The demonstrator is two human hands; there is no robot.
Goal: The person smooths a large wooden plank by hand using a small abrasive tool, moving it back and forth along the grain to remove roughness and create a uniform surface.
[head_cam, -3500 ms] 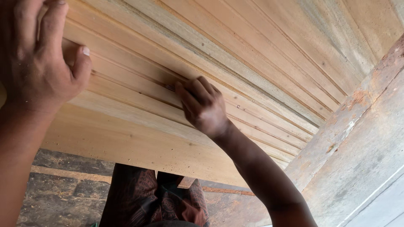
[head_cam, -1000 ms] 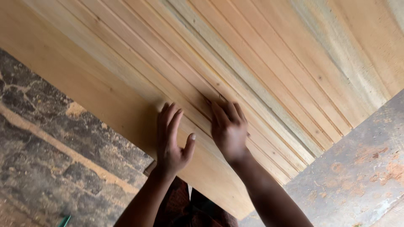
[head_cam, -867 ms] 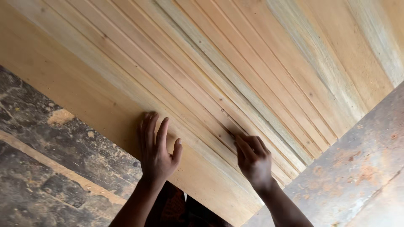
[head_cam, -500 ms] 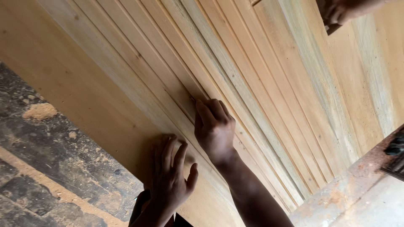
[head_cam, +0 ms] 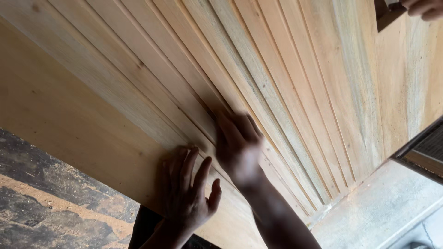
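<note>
1. One wide pale wooden panel with long grooved slats (head_cam: 286,78) fills most of the view, running from the near left to the far right.
2. The left hand (head_cam: 187,191) lies flat on the panel's smooth near edge, fingers spread and released, grasping nothing.
3. The right hand (head_cam: 237,145), blurred, presses on the grooves just beside it, fingers bent; whether they pinch anything cannot be told.
4. Another person's hand (head_cam: 424,7) shows at the far right corner, by a dark block (head_cam: 387,14).
5. A dark stained floor (head_cam: 50,203) lies near left; a grey concrete slab (head_cam: 369,207) near right.
</note>
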